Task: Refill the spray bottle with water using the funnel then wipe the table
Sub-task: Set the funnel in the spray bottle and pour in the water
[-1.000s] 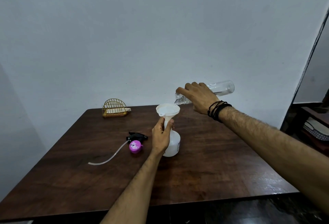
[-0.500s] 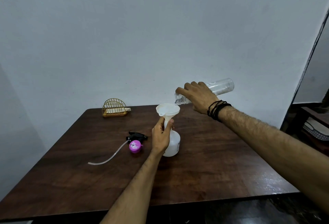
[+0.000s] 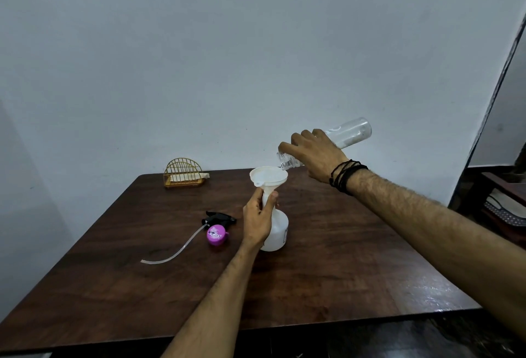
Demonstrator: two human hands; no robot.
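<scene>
A white spray bottle stands upright near the middle of the dark wooden table, with a white funnel set in its neck. My left hand grips the bottle's neck just under the funnel. My right hand holds a clear water bottle tilted mouth-down, its mouth right over the funnel's rim. The bottle's raised end looks nearly drained. The spray head, black trigger with a pink cap and a long clear tube, lies on the table left of the spray bottle.
A gold wire napkin holder with white napkins sits at the table's far left edge by the wall. Dark furniture stands to the right, past the table's edge.
My right hand has tipped the water bottle's base a little higher. The left hand and spray bottle have stayed still.
</scene>
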